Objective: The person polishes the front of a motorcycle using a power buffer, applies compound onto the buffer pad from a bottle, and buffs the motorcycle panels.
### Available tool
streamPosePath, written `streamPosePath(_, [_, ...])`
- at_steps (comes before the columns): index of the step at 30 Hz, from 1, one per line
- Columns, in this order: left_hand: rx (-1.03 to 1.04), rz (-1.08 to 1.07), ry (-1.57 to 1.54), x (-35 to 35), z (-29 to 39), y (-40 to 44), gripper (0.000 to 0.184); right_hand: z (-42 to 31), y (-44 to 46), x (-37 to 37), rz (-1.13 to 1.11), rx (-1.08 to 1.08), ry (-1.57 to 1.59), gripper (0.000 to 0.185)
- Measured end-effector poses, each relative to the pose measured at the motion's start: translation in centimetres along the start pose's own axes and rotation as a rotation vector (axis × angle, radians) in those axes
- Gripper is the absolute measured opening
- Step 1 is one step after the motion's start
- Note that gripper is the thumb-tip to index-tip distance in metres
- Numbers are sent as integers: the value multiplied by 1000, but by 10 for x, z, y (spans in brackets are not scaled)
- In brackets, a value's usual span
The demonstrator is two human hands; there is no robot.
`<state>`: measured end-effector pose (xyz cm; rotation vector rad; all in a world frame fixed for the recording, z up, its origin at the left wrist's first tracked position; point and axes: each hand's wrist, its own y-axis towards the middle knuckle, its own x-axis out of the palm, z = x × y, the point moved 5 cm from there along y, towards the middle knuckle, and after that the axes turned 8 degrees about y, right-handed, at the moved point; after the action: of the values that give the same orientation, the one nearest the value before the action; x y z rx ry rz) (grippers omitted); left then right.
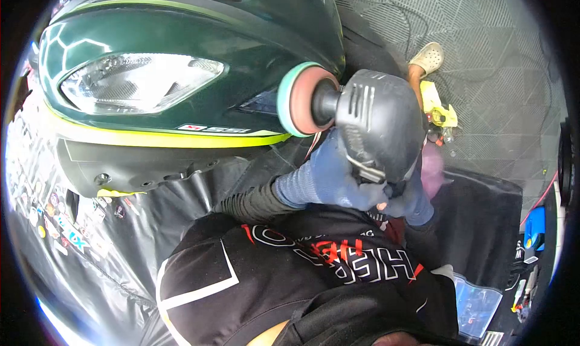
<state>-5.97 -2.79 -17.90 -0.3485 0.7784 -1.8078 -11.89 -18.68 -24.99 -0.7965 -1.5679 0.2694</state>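
Observation:
My left hand (326, 176), in a blue knit glove, is wrapped around the lower front of a black polisher (380, 119). My right hand (417, 204), also gloved, grips the polisher's body or handle close to my chest; part of its fingers is hidden. A round foam pad (299, 98), pink with a green face, sits on the polisher's head. That face is turned toward the dark green motorcycle fairing (254, 50), at its right end near the lettering; whether they touch is hard to tell. A clear headlight (145, 83) lies left in the fairing.
A bright yellow-green trim strip (181, 139) edges the fairing's bottom. Below it is a black lower panel (145, 165). Another person's foot in a beige clog (428, 58) stands on the grey tiled floor (483, 62). At right are a blue item (534, 227) and a clear plastic box (477, 307).

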Motion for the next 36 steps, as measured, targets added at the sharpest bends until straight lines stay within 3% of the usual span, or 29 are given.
streamPosePath(2, [286, -79, 154, -8, 13, -2, 74, -5, 4, 6, -51, 43, -45, 99])
streamPosePath(4, [240, -64, 48, -3, 8, -2, 74, -18, 4, 10, -61, -232, -189, 94])
streamPosePath(6, [99, -4, 99, 2, -1, 3, 75, -1, 3, -1, -26, -216, -149, 90])
streamPosePath(7, [6, -4, -100, 9, -12, 5, 74, 5, 3, -6, 9, -189, -111, 87])
streamPosePath(10, [-52, 5, -87, 12, -18, 10, 62, 2, 3, -4, 42, -138, -24, 78])
streamPosePath(14, [14, 30, -101, 8, -11, 12, 76, -1, 8, 7, -29, -87, 99, 80])
streamPosePath(16, [212, -114, 36, -3, 7, 11, 80, -2, 7, 8, -46, -75, 99, 82])
streamPosePath(18, [225, -84, 165, -1, -1, 10, 80, -8, 7, 12, 26, -59, 60, 77])
streamPosePath(20, [38, 11, -150, 8, -21, 15, 78, 12, 6, -5, 51, -72, 43, 76])
streamPosePath(22, [72, -41, -18, 8, -23, 22, 77, 24, 13, -14, 74, -82, 25, 76])
streamPosePath(24, [-19, -127, -183, 15, -39, 28, 99, 18, 25, -16, 117, -258, -146, 76])
streamPosePath(25, [-9, -62, -220, 15, -41, 28, 99, 30, 28, -26, 179, -261, -166, 85])
streamPosePath(28, [82, 65, -457, 10, -34, 35, 93, 39, 34, -42, 231, -350, -323, 88])
streamPosePath(30, [51, 41, -598, 3, -23, 40, 89, 43, 40, -52, 244, -410, -445, 91])
streamPosePath(32, [626, 202, 456, -10, 12, 44, 82, 44, 46, -63, 251, -457, -560, 93])
streamPosePath(33, [562, 146, 32, -3, -8, 50, 76, 48, 49, -69, 256, -471, -607, 94])
streamPosePath(36, [581, 280, 276, 7, -9, 47, 84, 66, 53, -90, 275, -509, -714, 97])
